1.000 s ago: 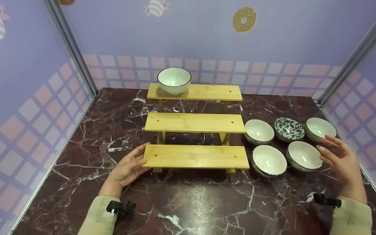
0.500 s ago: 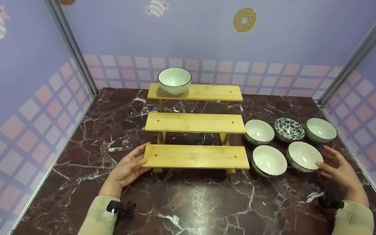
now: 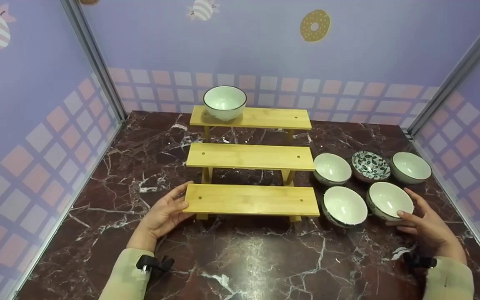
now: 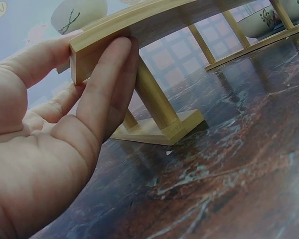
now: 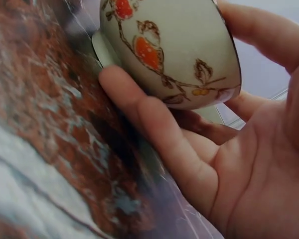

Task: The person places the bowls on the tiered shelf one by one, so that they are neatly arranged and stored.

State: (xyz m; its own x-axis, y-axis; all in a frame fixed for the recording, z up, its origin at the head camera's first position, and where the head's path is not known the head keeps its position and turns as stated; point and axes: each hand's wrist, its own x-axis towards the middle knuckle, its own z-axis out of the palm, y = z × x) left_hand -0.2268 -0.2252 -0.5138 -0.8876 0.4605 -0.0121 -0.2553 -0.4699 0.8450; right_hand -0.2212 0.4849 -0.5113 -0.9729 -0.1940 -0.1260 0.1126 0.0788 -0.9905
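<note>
My left hand [image 3: 163, 216] grips the left end of the lowest step of a three-tier bamboo display stand [image 3: 250, 200]. In the left wrist view the thumb lies at the board's edge and the fingers [image 4: 102, 84] reach beneath it. At the right, my right hand [image 3: 433, 229] holds the front-right bowl [image 3: 390, 200] by its side, thumb at the rim. The right wrist view shows that bowl's outside [image 5: 179, 45], painted with orange-red birds on a branch, and fingers [image 5: 164, 129] curled beneath it near its foot. The bowl looks slightly tilted.
A dark-rimmed pale bowl [image 3: 224, 104] stands on the top step's left. Around the held bowl are a white bowl [image 3: 345, 206], another pale bowl [image 3: 332, 168], a floral-patterned bowl [image 3: 370, 166] and a greenish bowl [image 3: 411, 167]. Walls enclose the marble-look table [image 3: 261, 266].
My right hand has moved from beside the far-right bowl down and left to the front-right bowl and now holds it. The left hand stays on the stand.
</note>
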